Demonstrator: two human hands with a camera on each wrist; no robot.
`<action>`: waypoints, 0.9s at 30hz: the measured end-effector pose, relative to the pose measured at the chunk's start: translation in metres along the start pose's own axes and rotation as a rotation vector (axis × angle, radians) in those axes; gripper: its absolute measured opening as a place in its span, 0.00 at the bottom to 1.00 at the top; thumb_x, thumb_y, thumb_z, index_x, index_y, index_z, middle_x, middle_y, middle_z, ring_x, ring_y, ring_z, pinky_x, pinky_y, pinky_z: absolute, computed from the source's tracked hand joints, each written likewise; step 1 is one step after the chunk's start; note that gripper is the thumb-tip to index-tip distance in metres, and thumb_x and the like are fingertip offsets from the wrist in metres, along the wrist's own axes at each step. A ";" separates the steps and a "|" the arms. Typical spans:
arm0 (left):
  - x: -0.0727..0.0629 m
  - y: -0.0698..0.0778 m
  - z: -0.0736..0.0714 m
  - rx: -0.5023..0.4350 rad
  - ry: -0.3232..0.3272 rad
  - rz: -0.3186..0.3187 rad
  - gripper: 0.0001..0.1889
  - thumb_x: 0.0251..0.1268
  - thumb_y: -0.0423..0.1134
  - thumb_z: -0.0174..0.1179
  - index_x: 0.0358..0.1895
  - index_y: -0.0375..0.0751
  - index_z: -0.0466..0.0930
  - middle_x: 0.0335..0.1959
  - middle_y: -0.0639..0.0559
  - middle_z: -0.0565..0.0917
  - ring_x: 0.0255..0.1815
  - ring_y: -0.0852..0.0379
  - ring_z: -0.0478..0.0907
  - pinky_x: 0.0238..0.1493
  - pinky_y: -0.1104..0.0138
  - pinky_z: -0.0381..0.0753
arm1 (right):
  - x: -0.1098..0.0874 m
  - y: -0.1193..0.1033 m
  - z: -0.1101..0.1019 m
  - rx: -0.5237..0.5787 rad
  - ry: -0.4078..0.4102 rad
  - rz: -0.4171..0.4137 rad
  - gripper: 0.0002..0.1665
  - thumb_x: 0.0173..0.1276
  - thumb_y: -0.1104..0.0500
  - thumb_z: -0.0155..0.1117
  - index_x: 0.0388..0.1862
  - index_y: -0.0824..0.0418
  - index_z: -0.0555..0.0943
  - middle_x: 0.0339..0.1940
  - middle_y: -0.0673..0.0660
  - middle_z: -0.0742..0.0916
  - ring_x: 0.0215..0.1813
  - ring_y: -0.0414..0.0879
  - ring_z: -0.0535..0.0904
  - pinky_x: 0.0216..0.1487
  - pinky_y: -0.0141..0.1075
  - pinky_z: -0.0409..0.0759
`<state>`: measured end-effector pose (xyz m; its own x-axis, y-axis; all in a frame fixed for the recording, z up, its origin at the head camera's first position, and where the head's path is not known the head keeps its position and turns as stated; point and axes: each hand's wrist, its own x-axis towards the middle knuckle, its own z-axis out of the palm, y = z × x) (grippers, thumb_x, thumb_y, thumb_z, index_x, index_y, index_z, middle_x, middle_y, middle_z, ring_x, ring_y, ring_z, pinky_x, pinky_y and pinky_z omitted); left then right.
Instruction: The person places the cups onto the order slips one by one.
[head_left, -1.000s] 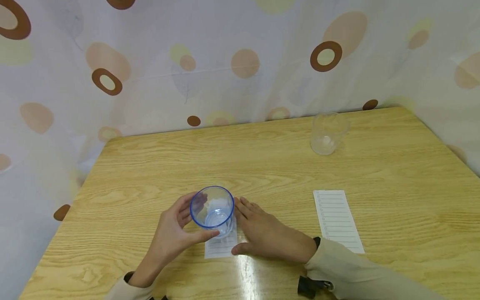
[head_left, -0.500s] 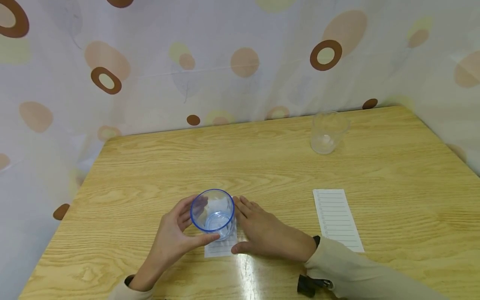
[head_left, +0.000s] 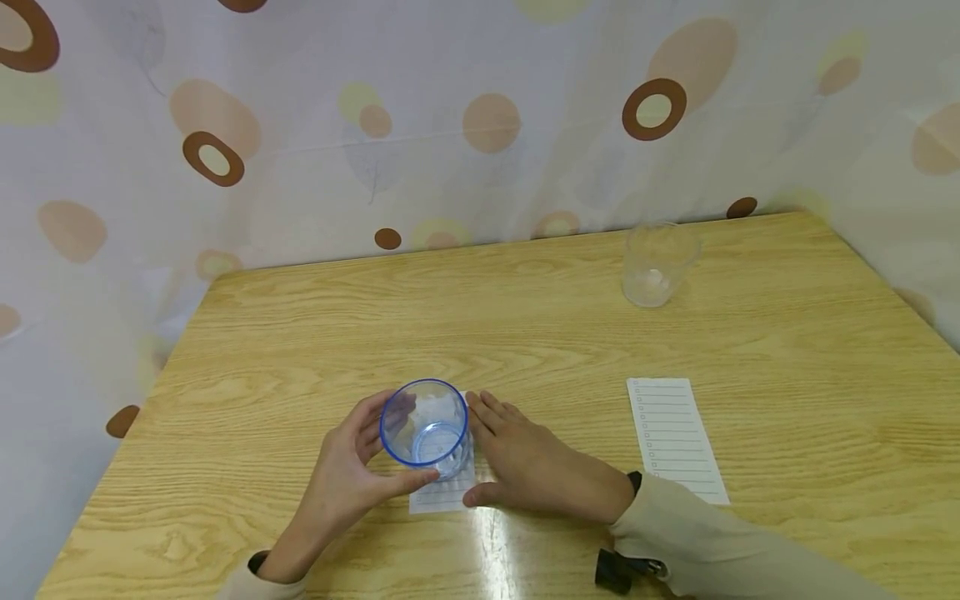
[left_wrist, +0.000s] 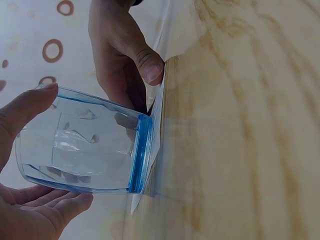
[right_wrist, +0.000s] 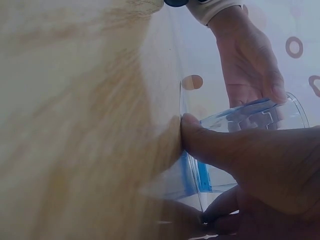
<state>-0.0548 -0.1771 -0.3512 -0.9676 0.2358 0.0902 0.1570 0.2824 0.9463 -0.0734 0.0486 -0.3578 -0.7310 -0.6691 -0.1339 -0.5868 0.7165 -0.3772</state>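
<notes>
While the left hand [head_left: 341, 475] curls its fingers [left_wrist: 55, 207] and thumb around a blue-rimmed cup [head_left: 435, 442] standing on a lined slip [head_left: 437, 502] on the counter [head_left: 300, 333], the right hand [head_left: 521, 458] lies at the cup's four o'clock, its fingers straight at the slip's edge. From the cup, a clear vessel [head_left: 652, 275] stands at two o'clock and another slip [head_left: 675, 433] lies at three.

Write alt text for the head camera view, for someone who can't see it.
A left hand holds a blue-rimmed clear cup over a lined paper slip on a wooden table, the right hand at the slip's right edge. Farther right lies a second slip; a clear container stands behind it.
</notes>
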 end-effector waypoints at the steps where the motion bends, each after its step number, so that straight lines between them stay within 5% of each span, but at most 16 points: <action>1: 0.000 0.000 0.000 0.003 -0.002 -0.001 0.45 0.38 0.30 0.79 0.65 0.32 0.65 0.61 0.38 0.75 0.62 0.43 0.74 0.60 0.66 0.73 | 0.000 0.000 0.000 0.003 -0.001 0.000 0.58 0.60 0.39 0.68 0.72 0.76 0.56 0.76 0.69 0.57 0.77 0.62 0.49 0.74 0.48 0.53; 27: 0.003 -0.004 0.000 0.020 0.003 0.044 0.46 0.39 0.30 0.79 0.66 0.30 0.64 0.63 0.37 0.74 0.64 0.42 0.72 0.61 0.64 0.72 | -0.001 0.000 0.000 -0.019 -0.009 0.006 0.57 0.61 0.36 0.65 0.73 0.75 0.57 0.76 0.68 0.57 0.77 0.60 0.48 0.74 0.48 0.53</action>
<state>-0.0581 -0.1770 -0.3545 -0.9602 0.2456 0.1327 0.2034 0.2903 0.9351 -0.0732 0.0493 -0.3581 -0.7316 -0.6663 -0.1443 -0.5888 0.7242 -0.3590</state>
